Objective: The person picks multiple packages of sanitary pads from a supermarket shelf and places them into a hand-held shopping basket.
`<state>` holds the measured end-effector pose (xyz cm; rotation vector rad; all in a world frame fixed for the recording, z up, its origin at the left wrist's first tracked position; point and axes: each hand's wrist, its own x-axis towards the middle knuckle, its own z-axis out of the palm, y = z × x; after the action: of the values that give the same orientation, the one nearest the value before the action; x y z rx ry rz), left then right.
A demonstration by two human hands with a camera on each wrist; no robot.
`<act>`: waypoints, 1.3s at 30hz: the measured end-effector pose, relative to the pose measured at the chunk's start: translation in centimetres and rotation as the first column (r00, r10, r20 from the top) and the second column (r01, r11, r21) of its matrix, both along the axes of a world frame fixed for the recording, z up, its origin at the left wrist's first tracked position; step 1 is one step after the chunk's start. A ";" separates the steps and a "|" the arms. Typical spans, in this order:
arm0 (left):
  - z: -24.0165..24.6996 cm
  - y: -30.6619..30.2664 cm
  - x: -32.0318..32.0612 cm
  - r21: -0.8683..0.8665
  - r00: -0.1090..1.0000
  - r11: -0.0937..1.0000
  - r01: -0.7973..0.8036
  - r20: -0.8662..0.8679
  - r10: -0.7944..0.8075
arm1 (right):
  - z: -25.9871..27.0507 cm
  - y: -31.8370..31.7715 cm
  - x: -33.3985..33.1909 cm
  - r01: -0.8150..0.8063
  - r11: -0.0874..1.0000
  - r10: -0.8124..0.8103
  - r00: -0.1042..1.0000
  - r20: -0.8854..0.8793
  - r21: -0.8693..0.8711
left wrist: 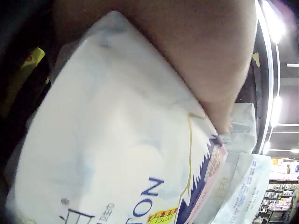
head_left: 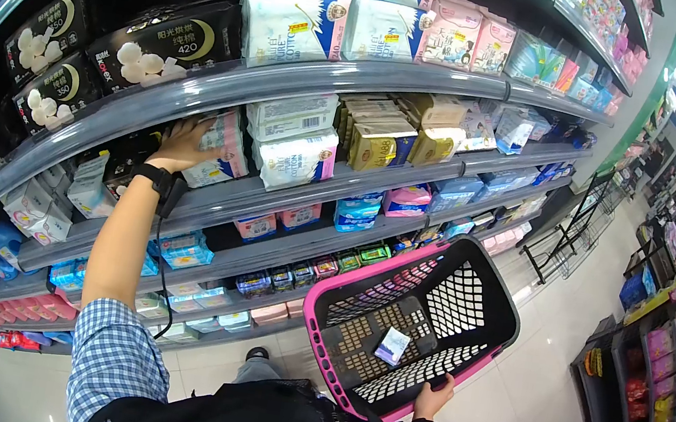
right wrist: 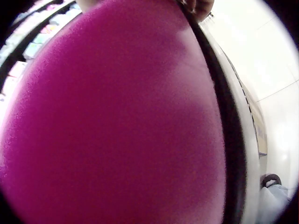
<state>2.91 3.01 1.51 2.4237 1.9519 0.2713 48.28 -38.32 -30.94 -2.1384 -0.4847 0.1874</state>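
My left hand point(head_left: 182, 144) reaches into the middle shelf with its fingers extended, touching a pink-and-white pack of sanitary pads point(head_left: 223, 150). Close up in the left wrist view, a white pad pack point(left wrist: 117, 121) fills much of the frame, its printing ending in "TON" beside a yellow price label. That hand point(left wrist: 201, 51) lies along the pack's upper edge, its other fingers hidden. At the lower right, my right hand point(head_left: 432, 397) grips the pink rim of a black shopping basket point(head_left: 501, 345). Inside the basket lies a small white-and-blue pack point(head_left: 393, 347).
White pad packs point(head_left: 294, 156) stand right of the left hand, with gold packs point(head_left: 383, 143) beyond. Black boxes point(head_left: 157, 44) sit on the shelf above, whose grey edge point(head_left: 288, 77) overhangs the left hand. A tiled aisle floor point(head_left: 548, 356) leads to other racks on the right.
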 end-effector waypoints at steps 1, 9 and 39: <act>0.4 -0.7 0.1 -0.045 0.997 0.999 -0.001 -0.081 -0.003 | 0.2 0.1 -0.1 0.001 1.000 -0.001 1.000 0.003 0.000; 1.3 -1.6 0.7 -0.055 0.996 0.997 0.054 -0.070 -0.058 | 0.6 0.0 -0.2 0.001 1.000 -0.001 1.000 0.004 -0.008; 7.2 -13.7 -0.4 0.332 0.814 0.750 0.572 -0.116 -0.570 | -0.4 -0.2 0.0 0.009 0.999 -0.010 1.000 0.028 0.036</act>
<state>2.54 -10.71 8.68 3.0976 1.1203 0.6322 48.27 -38.51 -31.34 -2.1109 -0.4904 0.1420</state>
